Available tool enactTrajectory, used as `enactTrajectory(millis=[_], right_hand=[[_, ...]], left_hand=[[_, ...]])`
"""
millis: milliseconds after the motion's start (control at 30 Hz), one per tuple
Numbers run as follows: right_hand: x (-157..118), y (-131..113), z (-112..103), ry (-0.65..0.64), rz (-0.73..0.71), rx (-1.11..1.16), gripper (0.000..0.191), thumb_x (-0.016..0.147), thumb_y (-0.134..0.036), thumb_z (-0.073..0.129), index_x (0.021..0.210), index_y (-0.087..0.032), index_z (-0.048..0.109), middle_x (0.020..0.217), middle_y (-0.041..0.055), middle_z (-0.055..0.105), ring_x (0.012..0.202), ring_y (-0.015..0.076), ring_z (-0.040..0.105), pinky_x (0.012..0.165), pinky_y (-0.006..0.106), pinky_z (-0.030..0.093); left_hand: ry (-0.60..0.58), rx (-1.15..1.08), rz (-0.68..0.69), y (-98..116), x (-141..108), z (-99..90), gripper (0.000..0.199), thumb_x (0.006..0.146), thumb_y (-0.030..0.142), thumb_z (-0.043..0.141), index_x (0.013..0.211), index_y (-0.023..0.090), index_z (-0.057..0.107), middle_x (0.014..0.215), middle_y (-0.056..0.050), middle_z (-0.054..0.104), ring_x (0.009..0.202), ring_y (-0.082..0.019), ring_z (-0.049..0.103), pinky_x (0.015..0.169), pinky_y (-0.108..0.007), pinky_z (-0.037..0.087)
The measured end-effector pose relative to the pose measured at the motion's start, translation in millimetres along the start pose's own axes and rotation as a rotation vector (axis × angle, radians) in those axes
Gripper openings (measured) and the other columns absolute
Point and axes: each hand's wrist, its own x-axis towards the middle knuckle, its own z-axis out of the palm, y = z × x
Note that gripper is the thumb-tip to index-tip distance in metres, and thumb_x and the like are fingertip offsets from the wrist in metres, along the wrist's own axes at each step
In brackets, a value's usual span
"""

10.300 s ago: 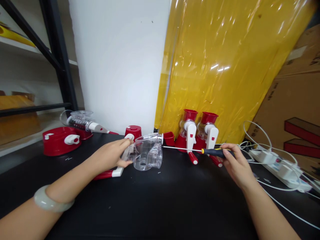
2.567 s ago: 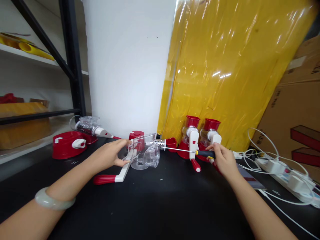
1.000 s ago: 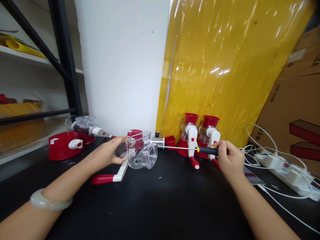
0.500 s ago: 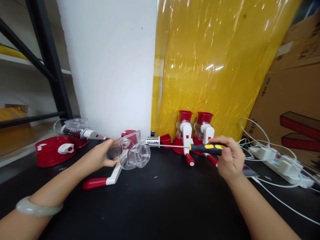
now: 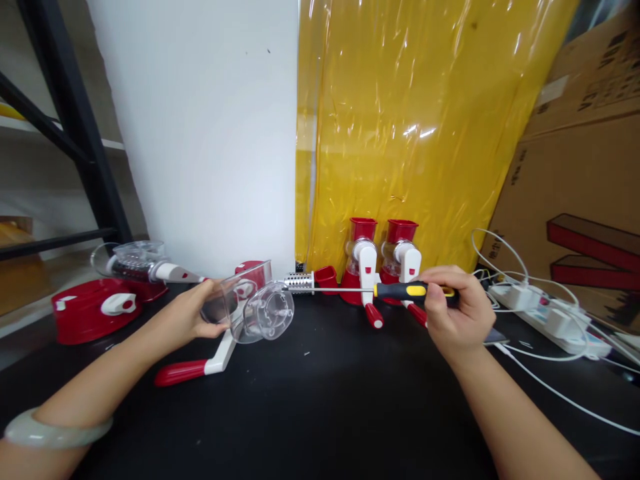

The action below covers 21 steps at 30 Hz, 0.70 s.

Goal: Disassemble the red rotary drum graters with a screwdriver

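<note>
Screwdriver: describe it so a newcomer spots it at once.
Find the yellow sheet behind the black table. In front of that sheet stand two red-topped graters, and the screwdriver crosses level before them. Its black-and-yellow handle and metal shaft set it apart from them.

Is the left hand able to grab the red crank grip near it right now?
Probably not as it is: the left hand looks busy holding the clear plastic housing. But the red crank grip is close by with nothing covering it, so a freed hand could likely get it.
</note>
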Motion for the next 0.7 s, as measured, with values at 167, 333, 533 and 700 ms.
enactTrajectory(millis=[167,333,533,700], right_hand=[[2.6,-0.8,6.1,-0.023,0.246,0.308,0.032,0.083,-0.016,0.068,0.111,-0.026,0.056,0.097,0.0039,0.067,0.093,0.0201,0.066,0.086,0.038,0.052],[-5.7,10.6,5.0,-0.179,0.511,0.416,0.033,0.090,-0.037,0.062,0.120,-0.027,0.052,0.105,0.0071,0.068,0.103,0.0246,0.065,0.093,0.044,0.051],[-11.1,19.1,-4.1,-0.300,0.532,-0.008,0.038,0.100,-0.049,0.037,0.098,-0.023,0.065,0.069,0.0017,0.060,0.057,0.0163,0.055,0.061,0.032,0.047],[-7.9,24.6,2.0,-0.168,0.545,0.222,0.022,0.087,-0.034,0.066,0.107,-0.029,0.058,0.101,0.0027,0.061,0.095,0.0196,0.060,0.088,0.035,0.048]], left_hand=[[0.012,-0.021,-0.003,4.7,0.2,-1.4,0.058,0.070,0.046,0.070,0.117,0.018,0.049,0.137,-0.020,0.059,0.122,-0.033,0.060,0.103,-0.049,0.048],[-0.002,-0.036,-0.017,7.7,1.0,-3.0,0.056,0.070,0.046,0.073,0.114,0.019,0.052,0.136,-0.018,0.059,0.122,-0.034,0.060,0.103,-0.049,0.048],[-0.014,0.017,-0.032,-3.6,-1.1,0.7,0.061,0.072,0.046,0.072,0.121,0.019,0.049,0.137,-0.017,0.058,0.124,-0.031,0.059,0.106,-0.048,0.047],[-0.035,0.067,-0.021,-9.4,-2.7,3.8,0.064,0.074,0.050,0.072,0.124,0.019,0.046,0.136,-0.016,0.059,0.123,-0.029,0.059,0.106,-0.044,0.047]])
